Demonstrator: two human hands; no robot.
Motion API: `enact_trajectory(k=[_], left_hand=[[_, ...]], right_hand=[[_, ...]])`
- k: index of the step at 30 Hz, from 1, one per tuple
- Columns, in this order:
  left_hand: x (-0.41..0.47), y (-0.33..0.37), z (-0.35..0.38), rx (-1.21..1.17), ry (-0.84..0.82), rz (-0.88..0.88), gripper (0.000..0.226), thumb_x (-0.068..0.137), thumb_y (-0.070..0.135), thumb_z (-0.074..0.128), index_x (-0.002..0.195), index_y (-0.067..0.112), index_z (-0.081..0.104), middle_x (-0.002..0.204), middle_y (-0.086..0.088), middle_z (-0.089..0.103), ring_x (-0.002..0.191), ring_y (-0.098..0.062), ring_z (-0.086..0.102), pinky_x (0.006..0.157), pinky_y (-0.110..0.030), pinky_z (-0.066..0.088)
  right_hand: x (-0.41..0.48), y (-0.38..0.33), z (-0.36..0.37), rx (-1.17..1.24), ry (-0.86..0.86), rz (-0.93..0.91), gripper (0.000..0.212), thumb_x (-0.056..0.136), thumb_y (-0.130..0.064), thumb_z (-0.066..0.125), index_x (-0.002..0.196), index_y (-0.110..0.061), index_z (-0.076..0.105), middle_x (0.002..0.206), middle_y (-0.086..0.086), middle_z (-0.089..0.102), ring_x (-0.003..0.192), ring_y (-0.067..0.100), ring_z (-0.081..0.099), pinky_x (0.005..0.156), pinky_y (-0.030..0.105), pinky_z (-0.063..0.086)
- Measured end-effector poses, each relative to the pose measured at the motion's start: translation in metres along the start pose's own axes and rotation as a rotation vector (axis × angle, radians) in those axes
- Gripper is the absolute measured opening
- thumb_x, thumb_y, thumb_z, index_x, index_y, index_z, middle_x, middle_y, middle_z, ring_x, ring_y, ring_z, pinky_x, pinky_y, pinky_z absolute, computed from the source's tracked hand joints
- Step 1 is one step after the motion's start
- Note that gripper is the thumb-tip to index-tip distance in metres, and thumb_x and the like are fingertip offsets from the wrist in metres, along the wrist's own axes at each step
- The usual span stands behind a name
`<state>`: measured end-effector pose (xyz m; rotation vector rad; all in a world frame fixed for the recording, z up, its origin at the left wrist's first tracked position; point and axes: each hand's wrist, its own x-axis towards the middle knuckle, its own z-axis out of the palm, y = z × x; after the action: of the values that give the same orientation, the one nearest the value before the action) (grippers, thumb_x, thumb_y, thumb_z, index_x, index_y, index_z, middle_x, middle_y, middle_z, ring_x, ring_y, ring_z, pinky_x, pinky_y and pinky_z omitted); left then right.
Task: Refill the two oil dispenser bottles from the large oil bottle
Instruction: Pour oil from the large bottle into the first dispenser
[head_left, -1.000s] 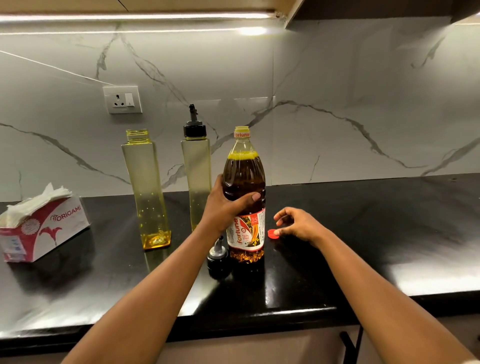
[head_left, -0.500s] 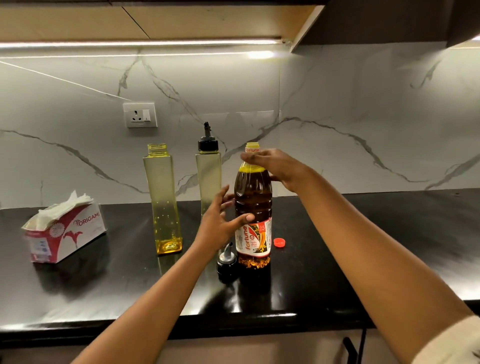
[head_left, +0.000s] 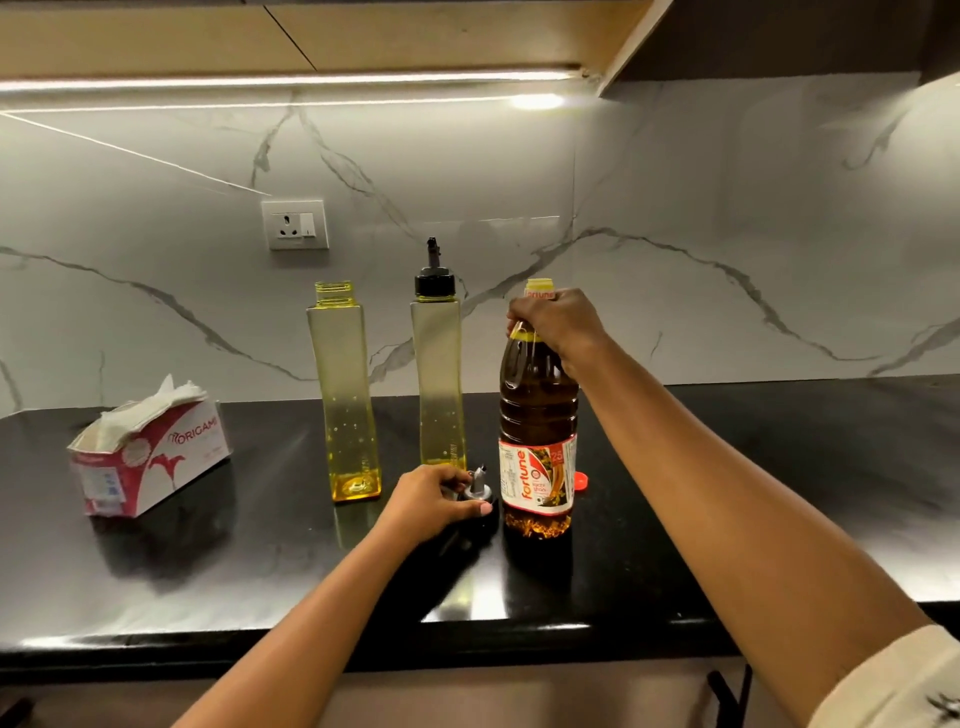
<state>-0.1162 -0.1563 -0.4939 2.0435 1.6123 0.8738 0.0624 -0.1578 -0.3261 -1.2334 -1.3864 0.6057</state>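
You have 1 large oil bottle (head_left: 537, 415) standing upright on the black counter (head_left: 779, 493), nearly full of dark oil, its mouth uncapped. Its 1 red cap (head_left: 582, 480) lies on the counter just beside the base, on the right.

There are 2 dispenser bottles, both tall, square, yellow-tinted and upright, to the left of the large one. The open dispenser bottle (head_left: 345, 395) has a bare neck and only a thin pool of oil at the bottom. The capped dispenser bottle (head_left: 439, 374) carries 1 black pourer on top. A 2nd pourer, the loose pourer (head_left: 478, 488), sits on the counter touching or just beside the big bottle's base.

Your right hand (head_left: 556, 325) is wrapped round the large bottle's neck, fingers curled tight below the yellow collar. Your left hand (head_left: 436, 499) is curled about the loose pourer, thumb at its front.

Also here are 1 tissue box (head_left: 150, 457) at the far left and 1 wall socket (head_left: 294, 224).

Compared with 0.5 s ago, your left hand has left the large bottle's body and dropped to the loose pourer. Your right hand has settled lower on the neck. The 3 bottles and the red cap stand where they were.
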Motion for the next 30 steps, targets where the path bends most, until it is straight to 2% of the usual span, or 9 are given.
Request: enact_trajectory(k=[3,8,12,14,16,18,22,26,30], left_hand=[[0.013,0.006,0.007,0.0,0.037,0.009,0.056,0.069,0.043,0.082,0.118,0.02,0.067,0.11,0.006,0.069,0.097,-0.005,0.059,0.086,-0.02,0.044],[0.005,0.011,0.006,-0.034,0.159,-0.029,0.064,0.063,0.045,0.085,0.119,0.021,0.065,0.1,0.009,0.068,0.092,-0.007,0.063,0.089,-0.027,0.052],[-0.031,-0.001,-0.038,-0.212,0.626,0.119,0.032,0.075,0.03,0.079,0.103,0.019,0.068,0.083,0.008,0.064,0.072,-0.003,0.06,0.063,-0.014,0.049],[-0.037,-0.015,-0.068,-0.271,0.867,0.165,0.036,0.078,0.029,0.077,0.11,0.02,0.062,0.092,0.002,0.059,0.079,-0.012,0.056,0.065,-0.021,0.046],[-0.029,-0.031,-0.094,-0.31,0.952,0.155,0.053,0.078,0.031,0.077,0.123,0.021,0.051,0.109,-0.003,0.053,0.093,-0.015,0.052,0.073,-0.023,0.043],[-0.013,-0.044,-0.111,-0.38,0.858,0.095,0.075,0.074,0.039,0.079,0.135,0.024,0.039,0.126,-0.006,0.048,0.111,-0.018,0.048,0.085,-0.028,0.044],[0.018,-0.058,-0.127,-0.62,0.468,-0.025,0.11,0.063,0.057,0.081,0.149,0.032,0.017,0.146,-0.015,0.039,0.131,-0.029,0.042,0.1,-0.04,0.041],[0.036,-0.061,-0.123,-0.604,0.32,0.023,0.094,0.079,0.033,0.073,0.151,0.028,0.012,0.136,-0.014,0.05,0.12,-0.025,0.053,0.094,-0.031,0.044],[0.047,-0.064,-0.119,-0.67,0.323,0.044,0.088,0.077,0.035,0.07,0.148,0.02,0.022,0.112,-0.003,0.062,0.101,-0.011,0.061,0.1,-0.044,0.047]], right_hand=[[-0.005,0.001,-0.011,-0.02,0.002,-0.012,0.02,0.08,-0.033,0.065,0.087,-0.015,0.067,0.088,0.004,0.071,0.082,0.017,0.067,0.076,0.033,0.054],[-0.019,-0.003,-0.019,0.0,-0.019,-0.042,0.016,0.084,-0.03,0.062,0.084,-0.015,0.067,0.083,0.0,0.07,0.074,0.01,0.061,0.06,0.023,0.041],[-0.031,-0.01,-0.012,0.023,-0.054,-0.039,0.018,0.083,-0.029,0.062,0.084,-0.013,0.069,0.08,0.0,0.07,0.073,0.01,0.063,0.061,0.024,0.043],[-0.038,-0.015,-0.003,0.047,-0.089,-0.04,0.018,0.084,-0.029,0.062,0.084,-0.012,0.069,0.08,0.0,0.07,0.075,0.012,0.064,0.063,0.026,0.045],[-0.044,-0.02,0.009,0.067,-0.109,-0.049,0.019,0.084,-0.029,0.062,0.085,-0.011,0.069,0.08,0.0,0.069,0.076,0.013,0.063,0.063,0.026,0.045],[-0.05,-0.025,0.021,0.09,-0.121,-0.048,0.017,0.082,-0.028,0.063,0.081,-0.011,0.069,0.078,-0.001,0.068,0.076,0.013,0.062,0.063,0.026,0.045],[-0.052,-0.031,0.042,0.112,-0.132,-0.028,0.015,0.078,-0.027,0.065,0.073,-0.014,0.069,0.079,0.001,0.07,0.082,0.017,0.064,0.07,0.029,0.048],[-0.054,-0.036,0.055,0.122,-0.143,-0.019,0.013,0.08,-0.027,0.067,0.085,-0.015,0.067,0.082,0.0,0.067,0.08,0.016,0.062,0.07,0.03,0.047],[-0.055,-0.035,0.051,0.131,-0.19,0.024,0.014,0.08,-0.026,0.071,0.088,-0.02,0.062,0.09,0.004,0.065,0.086,0.018,0.059,0.074,0.033,0.043]])
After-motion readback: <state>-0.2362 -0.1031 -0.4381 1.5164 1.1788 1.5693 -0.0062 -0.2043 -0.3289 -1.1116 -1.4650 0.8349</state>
